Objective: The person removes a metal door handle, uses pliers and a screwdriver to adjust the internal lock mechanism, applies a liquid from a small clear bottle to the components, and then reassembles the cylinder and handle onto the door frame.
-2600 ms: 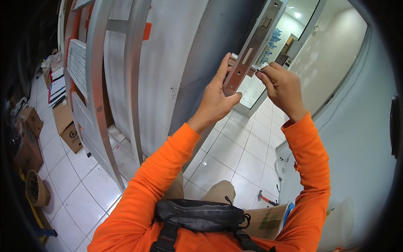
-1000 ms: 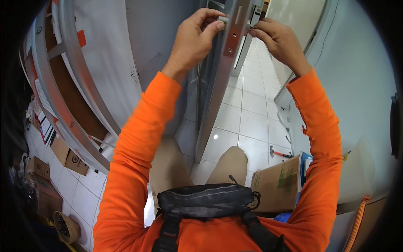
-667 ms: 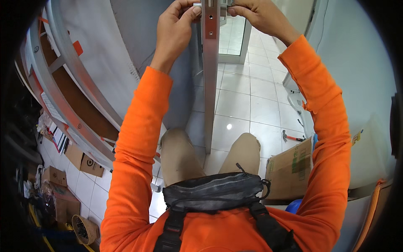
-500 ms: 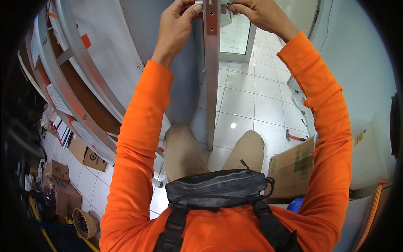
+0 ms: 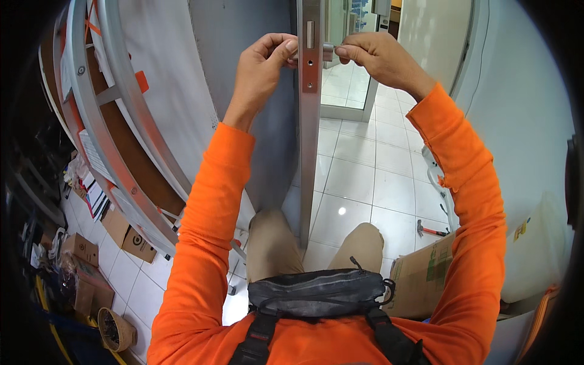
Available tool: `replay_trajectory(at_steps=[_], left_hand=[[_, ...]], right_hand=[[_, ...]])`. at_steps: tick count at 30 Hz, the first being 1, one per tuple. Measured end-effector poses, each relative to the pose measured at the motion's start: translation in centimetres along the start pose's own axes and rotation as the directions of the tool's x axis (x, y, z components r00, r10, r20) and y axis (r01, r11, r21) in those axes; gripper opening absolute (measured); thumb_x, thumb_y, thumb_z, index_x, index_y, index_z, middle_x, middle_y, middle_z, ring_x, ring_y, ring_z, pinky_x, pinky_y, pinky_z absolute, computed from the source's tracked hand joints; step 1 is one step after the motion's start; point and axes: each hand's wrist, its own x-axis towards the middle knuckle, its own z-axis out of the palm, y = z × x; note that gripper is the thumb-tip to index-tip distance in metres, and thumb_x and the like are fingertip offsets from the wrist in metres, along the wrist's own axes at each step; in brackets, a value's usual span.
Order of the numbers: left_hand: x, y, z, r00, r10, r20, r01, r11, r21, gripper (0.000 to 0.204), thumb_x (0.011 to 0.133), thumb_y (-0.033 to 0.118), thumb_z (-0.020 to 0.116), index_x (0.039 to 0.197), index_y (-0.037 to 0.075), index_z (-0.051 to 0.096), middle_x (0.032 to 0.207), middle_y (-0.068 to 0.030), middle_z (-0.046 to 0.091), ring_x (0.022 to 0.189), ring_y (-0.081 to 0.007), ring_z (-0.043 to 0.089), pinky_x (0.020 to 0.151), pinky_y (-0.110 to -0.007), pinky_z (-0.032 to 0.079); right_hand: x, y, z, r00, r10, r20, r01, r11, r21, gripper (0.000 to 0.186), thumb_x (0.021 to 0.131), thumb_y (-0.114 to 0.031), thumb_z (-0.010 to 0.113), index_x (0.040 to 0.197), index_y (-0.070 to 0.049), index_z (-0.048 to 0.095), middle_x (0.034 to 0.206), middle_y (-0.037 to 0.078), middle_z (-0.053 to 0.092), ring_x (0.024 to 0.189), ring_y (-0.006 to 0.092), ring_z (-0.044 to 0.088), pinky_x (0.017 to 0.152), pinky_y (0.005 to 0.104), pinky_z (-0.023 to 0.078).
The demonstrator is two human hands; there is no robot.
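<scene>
Left hand point(image 5: 258, 70): narrow grip beside door edge point(image 5: 308, 134), contents unclear
Right hand point(image 5: 384, 61): narrow grip at lock cylinder point(image 5: 328, 52), hold unclear
Change: both lower in frame; work stays at cylinder

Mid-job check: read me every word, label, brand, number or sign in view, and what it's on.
Locations only; I won't copy out wording or logos.
Ladder: white label, too small to read.
Left cardboard box: dark round mark.
Right cardboard box: green print, blurred.
Pale container: yellow label, too small.
Lock plate: none I can make out.
</scene>
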Motion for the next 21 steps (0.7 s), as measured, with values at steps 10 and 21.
replay_trajectory(at_steps=[10,21], left_hand=[[0.0,-1.5,1.1,0.995,0.102,-0.021,-0.103,0.993,-0.051,0.022,0.104,0.018,0.065,0.113,-0.001,0.069,0.097,-0.004,0.071,0.089,-0.0126,0.065,0.085,-0.029,0.054],[0.3,-2.2,1.4,0.993,0.114,-0.001,-0.114,0.992,-0.057,0.023,0.105,0.021,0.065,0.116,0.001,0.068,0.099,-0.0027,0.071,0.091,-0.0124,0.064,0.088,-0.029,0.053]], right_hand=[[-0.8,1.5,0.1,0.977,-0.193,-0.087,0.163,0.949,-0.269,0.033,0.104,-0.033,0.061,0.088,-0.006,0.071,0.077,0.006,0.064,0.069,0.0242,0.06,0.064,0.036,0.047],[-0.7,1.7,-0.6,0.987,-0.153,-0.044,0.142,0.971,-0.191,0.031,0.104,-0.033,0.061,0.088,-0.008,0.071,0.078,0.005,0.062,0.07,0.0252,0.063,0.063,0.0376,0.048]])
